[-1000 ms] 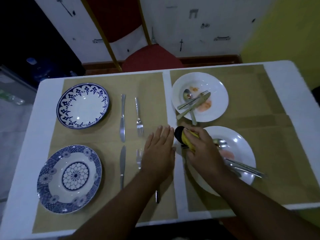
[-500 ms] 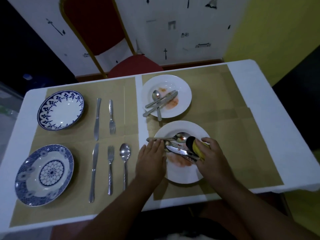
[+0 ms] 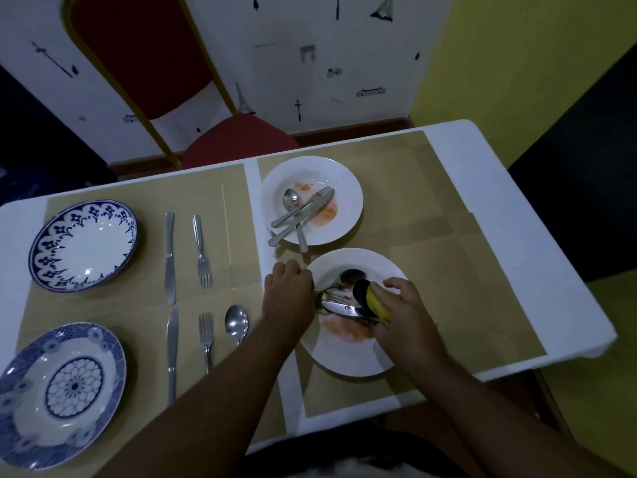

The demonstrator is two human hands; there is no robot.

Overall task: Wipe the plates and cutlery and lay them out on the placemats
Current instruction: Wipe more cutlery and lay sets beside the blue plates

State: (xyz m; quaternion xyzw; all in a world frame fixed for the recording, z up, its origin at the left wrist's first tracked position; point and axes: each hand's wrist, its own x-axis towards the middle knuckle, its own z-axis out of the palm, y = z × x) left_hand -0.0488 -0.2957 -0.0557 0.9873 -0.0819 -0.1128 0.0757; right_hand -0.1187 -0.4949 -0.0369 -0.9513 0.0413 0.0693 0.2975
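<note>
A white plate (image 3: 344, 363) smeared with red sauce sits on the right placemat (image 3: 448, 270), near the table's front. A dirty spoon (image 3: 350, 276), fork (image 3: 336, 298) and knife (image 3: 339, 308) lie across it. At the plate's left rim my left hand (image 3: 287, 298) curls around the spoon's handle end. My right hand (image 3: 406, 315) grips a yellow sponge (image 3: 374, 300), dark side down, and presses it on the knife and fork handles. Behind it, a second dirty white plate (image 3: 344, 188) holds another spoon, fork and knife.
On the left placemat (image 3: 238, 215) are two blue patterned plates (image 3: 82, 246) (image 3: 62, 391). Beside them lie a knife (image 3: 169, 257) and fork (image 3: 202, 251), then a knife (image 3: 172, 353), fork (image 3: 206, 339) and spoon (image 3: 236, 322). A red chair (image 3: 238, 139) stands behind the table.
My left hand left the laid spoon, moved right to the near white plate and curled on the spoon handle. My right hand brought the sponge onto the cutlery there.
</note>
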